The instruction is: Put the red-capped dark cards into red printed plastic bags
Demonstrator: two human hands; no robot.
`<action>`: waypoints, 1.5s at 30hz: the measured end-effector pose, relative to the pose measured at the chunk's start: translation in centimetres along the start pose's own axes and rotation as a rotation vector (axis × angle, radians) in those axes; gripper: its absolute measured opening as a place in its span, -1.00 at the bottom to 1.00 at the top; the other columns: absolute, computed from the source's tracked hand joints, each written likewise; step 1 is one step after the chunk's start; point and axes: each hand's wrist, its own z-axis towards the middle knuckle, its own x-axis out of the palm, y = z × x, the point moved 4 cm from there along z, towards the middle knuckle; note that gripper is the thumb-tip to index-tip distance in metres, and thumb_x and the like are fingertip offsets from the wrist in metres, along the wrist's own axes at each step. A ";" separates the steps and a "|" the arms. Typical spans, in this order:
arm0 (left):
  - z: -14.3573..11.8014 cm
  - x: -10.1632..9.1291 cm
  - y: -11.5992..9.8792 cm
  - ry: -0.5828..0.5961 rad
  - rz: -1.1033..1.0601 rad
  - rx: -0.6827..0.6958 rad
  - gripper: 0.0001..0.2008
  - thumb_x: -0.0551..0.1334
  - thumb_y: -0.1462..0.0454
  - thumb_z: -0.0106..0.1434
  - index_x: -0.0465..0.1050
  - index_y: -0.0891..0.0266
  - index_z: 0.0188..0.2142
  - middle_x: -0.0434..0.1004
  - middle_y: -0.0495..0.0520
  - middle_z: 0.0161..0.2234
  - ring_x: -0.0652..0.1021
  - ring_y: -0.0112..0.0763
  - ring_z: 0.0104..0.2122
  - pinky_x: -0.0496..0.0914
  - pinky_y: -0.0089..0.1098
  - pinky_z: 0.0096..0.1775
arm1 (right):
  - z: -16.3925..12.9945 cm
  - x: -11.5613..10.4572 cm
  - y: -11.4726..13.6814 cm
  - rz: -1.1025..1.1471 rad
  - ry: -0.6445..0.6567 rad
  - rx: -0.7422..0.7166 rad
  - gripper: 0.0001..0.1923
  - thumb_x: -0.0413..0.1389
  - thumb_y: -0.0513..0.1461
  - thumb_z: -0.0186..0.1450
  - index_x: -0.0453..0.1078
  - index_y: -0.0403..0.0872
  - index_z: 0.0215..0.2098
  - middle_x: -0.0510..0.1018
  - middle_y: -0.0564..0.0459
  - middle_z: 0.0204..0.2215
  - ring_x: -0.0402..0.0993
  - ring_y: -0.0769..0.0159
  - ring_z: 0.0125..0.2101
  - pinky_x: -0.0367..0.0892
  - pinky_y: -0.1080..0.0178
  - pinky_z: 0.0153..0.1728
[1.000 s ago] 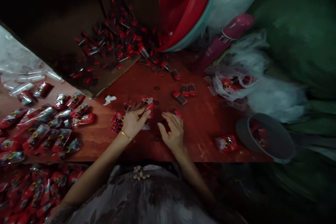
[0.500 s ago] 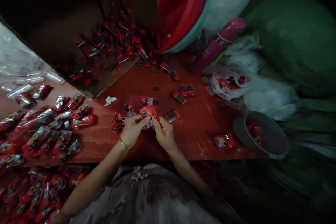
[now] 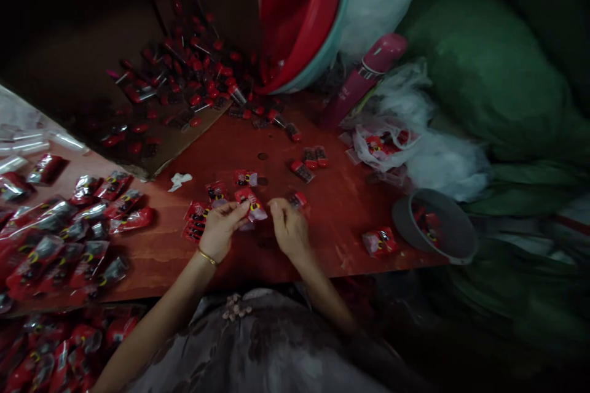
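Small red packet (image 3: 250, 204) held just above the red table (image 3: 295, 245), near its middle, pinched at its left end by the left hand (image 3: 220, 230), fingers closed on it. Likely very light, thin and crinkly, probably slick film; best gripped at a sealed edge, not the soft middle. Right hand (image 3: 289, 230) just right of it, fingertips curled together; touching the packet or not, cannot tell. Small capsule with red cap (image 3: 297, 199) lying just beyond the right hand. More loose packets (image 3: 198, 221) under and left of the left hand. Heap of filled packets (image 3: 69, 227) far left. Grey bowl (image 3: 436, 224) at the right, near the table's near edge. Tilted red basin (image 3: 299, 12) far off. Bare tabletop between right hand and bowl.
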 end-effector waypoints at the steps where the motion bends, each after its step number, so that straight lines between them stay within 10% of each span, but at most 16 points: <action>1: 0.0 0.1 0.0 -0.008 -0.036 -0.030 -0.64 0.49 0.20 -0.36 0.41 0.32 -0.60 0.48 -0.06 -0.59 0.45 -0.56 -0.58 0.37 -0.50 -0.44 | 0.2 -0.6 -0.7 -0.150 -0.052 0.052 -0.59 -0.18 -0.01 0.34 0.34 -0.12 -0.25 0.48 -0.07 -0.36 0.40 0.23 -0.33 0.23 0.25 -0.31; 5: 0.0 0.2 0.2 -0.006 -0.117 -0.097 -0.64 0.49 0.21 -0.30 0.38 0.29 -0.56 0.46 -0.10 -0.60 0.47 -0.54 -0.57 0.39 -0.44 -0.36 | 0.0 -2.4 -4.0 -0.544 -0.165 0.232 -0.47 -0.02 0.07 0.22 0.30 -0.20 -0.10 0.42 -0.23 -0.23 0.38 0.05 -0.24 0.24 0.14 -0.30; 15: -0.8 0.6 0.9 0.043 -0.161 -0.125 -0.62 0.49 0.19 -0.31 0.37 0.26 -0.55 0.50 -0.08 -0.55 0.51 -0.47 -0.50 0.37 -0.39 -0.29 | -2.4 -3.8 -6.1 -0.589 -0.062 0.300 -0.55 0.08 -0.03 0.16 0.34 -0.18 -0.11 0.47 -0.24 -0.20 0.34 -0.01 -0.19 0.20 0.08 -0.26; 23: -1.3 0.3 1.1 0.015 -0.146 -0.072 -0.63 0.49 0.18 -0.31 0.39 0.28 -0.57 0.49 -0.07 -0.56 0.50 -0.51 -0.51 0.38 -0.43 -0.30 | -3.7 -2.5 -5.9 -0.051 -0.088 0.232 -0.64 0.01 -0.14 0.22 0.31 -0.16 -0.08 0.53 -0.13 -0.29 0.44 0.17 -0.34 0.30 0.11 -0.27; 30: -1.3 0.4 1.1 0.062 -0.040 -0.061 -0.64 0.47 0.14 -0.26 0.43 0.31 -0.54 0.51 -0.02 -0.53 0.50 -0.50 -0.49 0.38 -0.44 -0.35 | -5.2 -3.2 -2.5 0.693 0.191 0.216 -0.67 0.04 -0.08 0.25 0.36 -0.09 -0.10 0.43 0.17 -0.64 0.32 0.44 -0.70 0.30 0.32 -0.58; 45: -1.7 0.8 1.3 0.076 -0.026 -0.001 -0.63 0.48 0.17 -0.30 0.46 0.31 -0.51 0.52 -0.03 -0.52 0.48 -0.53 -0.53 0.39 -0.46 -0.38 | -3.9 -1.6 -1.5 0.650 0.122 0.177 -0.71 0.05 -0.11 0.24 0.38 -0.08 -0.13 0.48 0.12 -0.51 0.34 0.48 -0.66 0.31 0.37 -0.60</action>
